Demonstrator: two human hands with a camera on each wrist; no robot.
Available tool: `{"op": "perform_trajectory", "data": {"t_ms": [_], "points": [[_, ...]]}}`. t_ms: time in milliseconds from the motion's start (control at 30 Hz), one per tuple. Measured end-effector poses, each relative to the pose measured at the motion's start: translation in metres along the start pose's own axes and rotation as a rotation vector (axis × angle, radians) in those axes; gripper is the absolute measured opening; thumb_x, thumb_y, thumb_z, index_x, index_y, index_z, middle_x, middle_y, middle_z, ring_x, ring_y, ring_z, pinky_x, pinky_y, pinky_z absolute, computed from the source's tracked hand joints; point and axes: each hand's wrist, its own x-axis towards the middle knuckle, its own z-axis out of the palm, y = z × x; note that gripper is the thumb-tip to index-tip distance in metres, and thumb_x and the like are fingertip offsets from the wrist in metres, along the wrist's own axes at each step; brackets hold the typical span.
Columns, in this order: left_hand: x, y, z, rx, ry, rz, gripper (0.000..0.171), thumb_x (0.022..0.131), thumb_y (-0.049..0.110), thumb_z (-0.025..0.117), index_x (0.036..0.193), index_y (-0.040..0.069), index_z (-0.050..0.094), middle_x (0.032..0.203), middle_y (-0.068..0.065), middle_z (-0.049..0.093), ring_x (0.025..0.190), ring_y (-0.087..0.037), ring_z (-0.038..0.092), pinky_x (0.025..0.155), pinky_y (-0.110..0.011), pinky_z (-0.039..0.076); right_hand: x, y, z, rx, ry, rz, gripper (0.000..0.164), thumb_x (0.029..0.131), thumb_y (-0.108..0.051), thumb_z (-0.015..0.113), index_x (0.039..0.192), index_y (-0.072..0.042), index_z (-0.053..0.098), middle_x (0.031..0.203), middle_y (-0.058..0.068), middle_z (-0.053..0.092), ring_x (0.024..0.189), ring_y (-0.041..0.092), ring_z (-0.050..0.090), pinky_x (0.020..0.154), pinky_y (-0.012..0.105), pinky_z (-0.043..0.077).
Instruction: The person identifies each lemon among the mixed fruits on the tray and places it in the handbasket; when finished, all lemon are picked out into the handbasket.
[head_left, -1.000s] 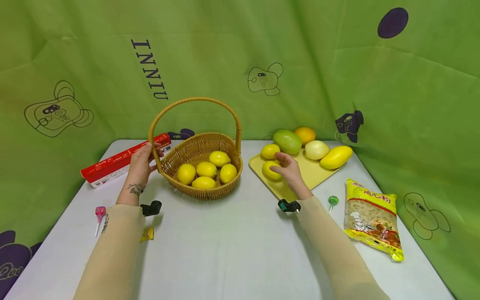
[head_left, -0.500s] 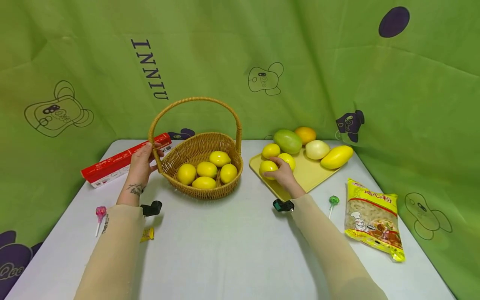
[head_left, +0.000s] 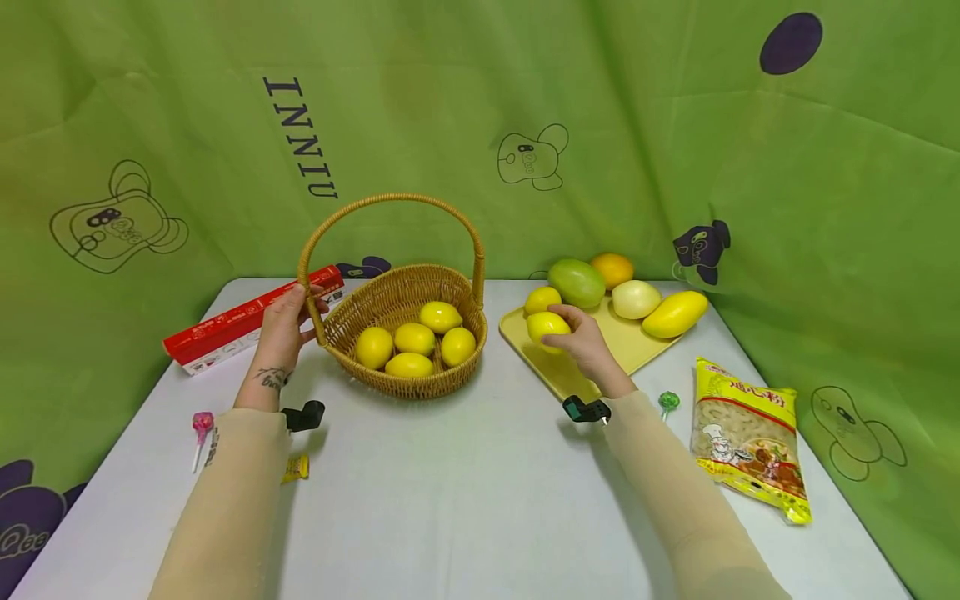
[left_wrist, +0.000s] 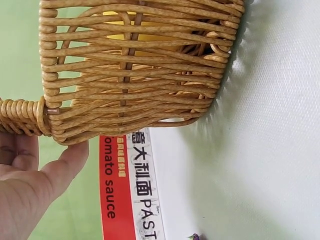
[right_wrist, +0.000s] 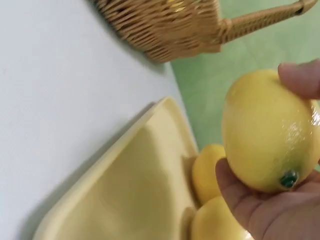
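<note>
My left hand (head_left: 285, 318) grips the base of the handle on the left side of a wicker basket (head_left: 360, 371). Inside the basket lie several lemons (head_left: 413, 339). My right hand (head_left: 588, 346) holds another lemon (right_wrist: 267, 132) between thumb and fingers, raised over the yellow tray (head_left: 551, 375). Two more lemons (right_wrist: 207, 170) sit on the tray behind the held one in the right wrist view; in the head view one of them is hidden by the right hand.
At the tray's back are a green mango (head_left: 576, 282), an orange fruit (head_left: 612, 271), a pale round fruit (head_left: 636, 299) and a yellow mango (head_left: 675, 315). A pasta bag (head_left: 750, 442) and lollipop (head_left: 669, 403) lie right. A red pasta box (head_left: 232, 325), pink lollipop (head_left: 202, 423) and yellow packet (head_left: 296, 468) lie left.
My right hand has closed its fingers on a lemon and shifted it, first left, then slightly up and right. The left hand and the basket have stayed in place.
</note>
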Motion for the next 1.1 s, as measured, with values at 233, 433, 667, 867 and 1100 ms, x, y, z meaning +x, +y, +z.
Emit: {"op": "perform_trajectory", "data": {"t_ms": [233, 433, 667, 867, 1100], "points": [[-0.001, 0.000, 0.000, 0.009, 0.004, -0.001, 0.038, 0.090, 0.054, 0.046, 0.105, 0.022, 0.060, 0.089, 0.002, 0.058, 0.098, -0.012, 0.052, 0.085, -0.046, 0.041, 0.000, -0.018, 0.013, 0.131, -0.154, -0.113, 0.059, 0.076, 0.013, 0.061, 0.131, 0.008, 0.040, 0.131, 0.019, 0.044, 0.104, 0.014, 0.049, 0.083, 0.017, 0.045], [0.000, -0.001, 0.000, -0.001, -0.001, 0.004, 0.042, 0.090, 0.054, 0.045, 0.107, 0.018, 0.059, 0.088, 0.002, 0.057, 0.099, -0.014, 0.052, 0.098, -0.064, 0.025, 0.004, -0.033, 0.041, 0.161, -0.268, -0.144, 0.057, 0.076, 0.012, 0.063, 0.129, 0.007, 0.043, 0.126, 0.016, 0.050, 0.103, 0.014, 0.052, 0.084, 0.022, 0.046], [0.000, 0.001, 0.000, -0.008, 0.000, 0.004, 0.044, 0.089, 0.053, 0.047, 0.108, 0.015, 0.059, 0.089, 0.001, 0.059, 0.097, -0.013, 0.053, 0.082, -0.042, 0.043, 0.011, -0.049, 0.078, 0.101, -0.404, -0.182, 0.055, 0.077, 0.011, 0.063, 0.128, 0.007, 0.045, 0.129, 0.021, 0.049, 0.103, 0.015, 0.052, 0.084, 0.023, 0.046], [0.000, 0.000, 0.001, -0.003, 0.000, -0.011, 0.041, 0.089, 0.053, 0.047, 0.106, 0.018, 0.060, 0.090, 0.002, 0.058, 0.099, -0.013, 0.052, 0.085, -0.044, 0.040, 0.015, -0.054, 0.101, 0.039, -0.492, -0.201, 0.054, 0.076, 0.005, 0.066, 0.128, 0.002, 0.047, 0.131, 0.019, 0.048, 0.106, 0.020, 0.051, 0.084, 0.026, 0.047], [0.000, 0.000, 0.000, 0.004, 0.004, -0.007, 0.041, 0.089, 0.054, 0.046, 0.105, 0.019, 0.060, 0.090, 0.001, 0.058, 0.099, -0.013, 0.052, 0.085, -0.044, 0.040, 0.018, -0.053, 0.114, 0.084, -0.543, -0.276, 0.057, 0.079, -0.001, 0.067, 0.131, 0.001, 0.045, 0.135, 0.016, 0.048, 0.123, 0.023, 0.047, 0.104, 0.035, 0.036]]}}
